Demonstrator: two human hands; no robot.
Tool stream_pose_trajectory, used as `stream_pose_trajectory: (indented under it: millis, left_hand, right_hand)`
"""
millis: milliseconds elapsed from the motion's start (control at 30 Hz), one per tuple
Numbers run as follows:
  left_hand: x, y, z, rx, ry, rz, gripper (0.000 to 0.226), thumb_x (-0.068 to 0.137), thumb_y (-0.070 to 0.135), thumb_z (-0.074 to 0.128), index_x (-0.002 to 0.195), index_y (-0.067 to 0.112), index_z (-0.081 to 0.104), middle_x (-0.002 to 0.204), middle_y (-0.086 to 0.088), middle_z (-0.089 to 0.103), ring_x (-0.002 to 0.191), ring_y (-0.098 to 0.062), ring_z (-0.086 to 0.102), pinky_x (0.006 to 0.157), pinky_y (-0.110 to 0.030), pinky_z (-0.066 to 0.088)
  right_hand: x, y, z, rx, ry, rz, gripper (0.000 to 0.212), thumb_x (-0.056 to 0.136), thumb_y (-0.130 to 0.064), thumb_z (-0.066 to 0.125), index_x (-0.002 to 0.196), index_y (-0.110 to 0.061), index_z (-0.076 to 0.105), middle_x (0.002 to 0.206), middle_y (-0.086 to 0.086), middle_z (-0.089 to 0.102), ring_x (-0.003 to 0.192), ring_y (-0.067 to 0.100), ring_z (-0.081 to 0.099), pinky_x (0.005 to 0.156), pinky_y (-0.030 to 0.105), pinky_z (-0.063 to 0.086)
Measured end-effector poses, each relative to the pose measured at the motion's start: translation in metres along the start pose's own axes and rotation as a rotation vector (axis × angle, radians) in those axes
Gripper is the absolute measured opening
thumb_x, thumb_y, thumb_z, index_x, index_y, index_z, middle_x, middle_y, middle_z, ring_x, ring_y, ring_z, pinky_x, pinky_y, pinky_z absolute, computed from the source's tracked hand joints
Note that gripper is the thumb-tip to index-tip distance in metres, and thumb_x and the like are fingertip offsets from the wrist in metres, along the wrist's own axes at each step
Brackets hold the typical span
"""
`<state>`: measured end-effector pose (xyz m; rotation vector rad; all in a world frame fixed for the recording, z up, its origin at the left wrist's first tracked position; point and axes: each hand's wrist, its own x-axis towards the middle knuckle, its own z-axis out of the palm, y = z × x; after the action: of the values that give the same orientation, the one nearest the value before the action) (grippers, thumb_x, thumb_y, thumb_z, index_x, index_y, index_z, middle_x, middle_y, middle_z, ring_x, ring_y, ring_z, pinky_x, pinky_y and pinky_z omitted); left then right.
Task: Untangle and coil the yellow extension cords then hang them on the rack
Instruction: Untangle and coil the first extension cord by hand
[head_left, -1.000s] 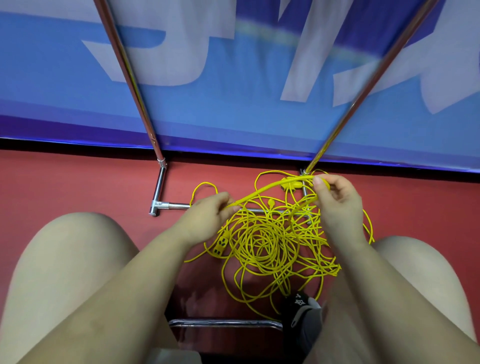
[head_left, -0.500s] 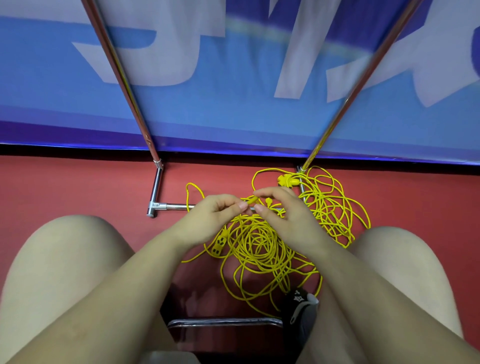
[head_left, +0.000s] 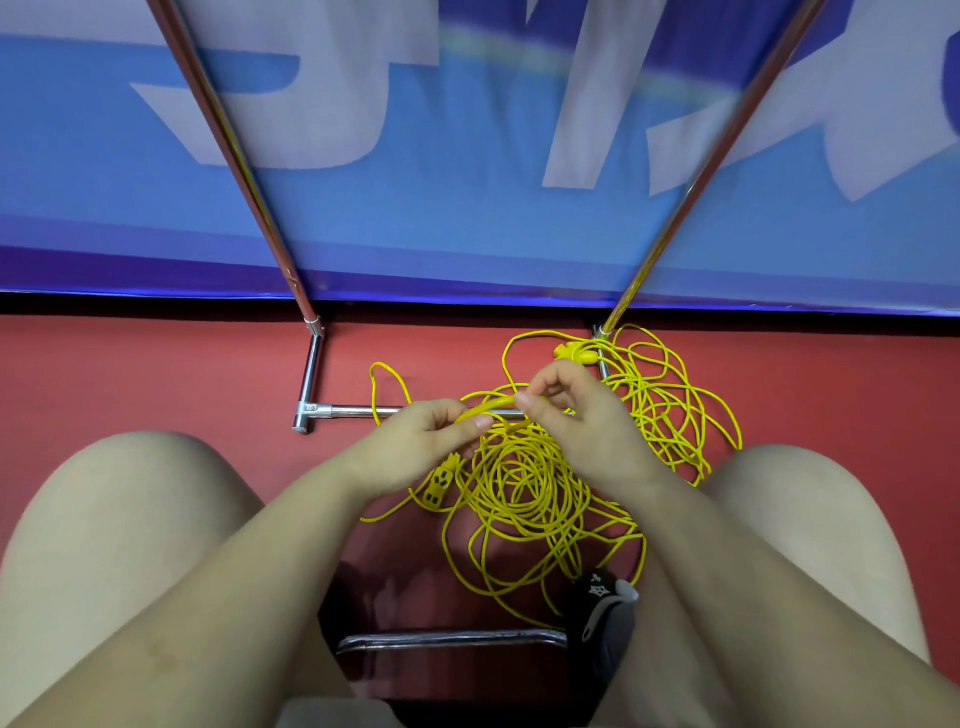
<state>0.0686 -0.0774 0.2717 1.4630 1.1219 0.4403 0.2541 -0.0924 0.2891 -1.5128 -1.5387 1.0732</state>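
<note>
On a red floor (head_left: 156, 374) before a blue banner (head_left: 467, 218) — both hands, left hand (head_left: 415, 447), right hand (head_left: 576, 421), pinching tangled yellow cords (head_left: 519, 488)

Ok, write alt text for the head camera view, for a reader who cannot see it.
Seen from above, a seated person's left hand and right hand pinch one strand between them, over a tangled pile of yellow extension cords on a red floor. The metal rack stands behind the pile, before a blue banner.
</note>
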Motion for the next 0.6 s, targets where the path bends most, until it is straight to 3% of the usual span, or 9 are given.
stream_pose_trajectory:
  millis: [100, 167, 233, 333, 433, 467, 533, 600]
  left_hand:
    - [0.005, -0.016, -0.001, 0.145, -0.008, -0.068, 0.034, 0.091, 0.043, 0.055, 0.079, 0.012, 0.056, 0.076, -0.001, 0.055, 0.073, -0.012, 0.048, 0.076, -0.037, 0.043]
    - [0.008, -0.025, -0.004, 0.248, 0.023, -0.101, 0.027, 0.094, 0.036, 0.053, 0.074, 0.018, 0.046, 0.072, -0.001, 0.048, 0.07, -0.017, 0.042, 0.07, -0.035, 0.038]
    - [0.01, -0.03, -0.005, 0.36, 0.053, -0.101, 0.026, 0.095, 0.031, 0.053, 0.074, 0.022, 0.039, 0.069, 0.002, 0.044, 0.07, -0.021, 0.04, 0.067, -0.034, 0.035]
    - [0.013, -0.032, -0.007, 0.423, 0.186, -0.053, 0.012, 0.096, 0.027, 0.051, 0.087, 0.018, 0.049, 0.077, -0.002, 0.059, 0.074, -0.025, 0.052, 0.073, -0.035, 0.042]
    - [0.014, -0.026, -0.009, 0.192, 0.308, 0.02, 0.01, 0.095, 0.02, 0.053, 0.087, 0.023, 0.048, 0.07, 0.001, 0.058, 0.064, -0.016, 0.054, 0.069, -0.034, 0.046]
    - [0.013, -0.023, -0.009, 0.106, 0.316, 0.036, 0.013, 0.095, 0.017, 0.053, 0.086, 0.024, 0.047, 0.067, 0.001, 0.055, 0.059, -0.01, 0.052, 0.063, -0.03, 0.046]
    - [0.011, -0.015, -0.008, 0.012, 0.278, 0.049, 0.016, 0.095, 0.012, 0.052, 0.085, 0.024, 0.048, 0.066, 0.001, 0.05, 0.051, -0.001, 0.047, 0.054, -0.017, 0.041]
    - [0.009, -0.008, -0.004, -0.026, 0.209, 0.07, 0.016, 0.095, 0.01, 0.051, 0.085, 0.022, 0.05, 0.066, 0.002, 0.048, 0.051, -0.002, 0.043, 0.05, -0.014, 0.036]
  right_hand:
    - [0.004, -0.002, -0.01, 0.128, 0.108, 0.013, 0.017, 0.087, -0.016, 0.062, 0.077, -0.024, 0.052, 0.076, -0.004, 0.055, 0.076, 0.012, 0.053, 0.077, 0.034, 0.045]
    - [0.005, -0.006, -0.018, 0.245, 0.198, 0.048, 0.016, 0.089, -0.015, 0.059, 0.077, -0.023, 0.052, 0.076, -0.001, 0.056, 0.077, 0.014, 0.054, 0.079, 0.043, 0.047]
    - [0.005, -0.009, -0.026, 0.329, 0.295, 0.069, 0.016, 0.091, -0.013, 0.056, 0.078, -0.021, 0.051, 0.075, -0.001, 0.057, 0.074, 0.012, 0.054, 0.079, 0.041, 0.047]
    - [0.009, -0.004, -0.035, 0.308, 0.459, 0.098, 0.013, 0.091, -0.017, 0.058, 0.08, -0.021, 0.052, 0.075, -0.002, 0.059, 0.071, 0.007, 0.057, 0.078, 0.038, 0.049]
    - [0.012, 0.01, -0.043, 0.085, 0.579, 0.14, 0.01, 0.09, -0.018, 0.06, 0.082, -0.02, 0.053, 0.081, 0.0, 0.06, 0.071, 0.001, 0.055, 0.079, 0.033, 0.046]
    - [0.013, 0.014, -0.045, -0.013, 0.566, 0.154, 0.005, 0.09, -0.015, 0.059, 0.089, -0.016, 0.054, 0.089, 0.003, 0.061, 0.08, 0.005, 0.055, 0.083, 0.03, 0.045]
    - [0.011, 0.017, -0.042, -0.129, 0.467, 0.161, 0.015, 0.09, -0.011, 0.058, 0.104, -0.008, 0.055, 0.105, 0.007, 0.059, 0.094, 0.012, 0.052, 0.086, 0.02, 0.038]
    - [0.008, 0.016, -0.032, -0.146, 0.292, 0.113, 0.022, 0.09, -0.013, 0.058, 0.112, -0.012, 0.053, 0.111, 0.002, 0.056, 0.101, 0.01, 0.05, 0.086, 0.014, 0.035]
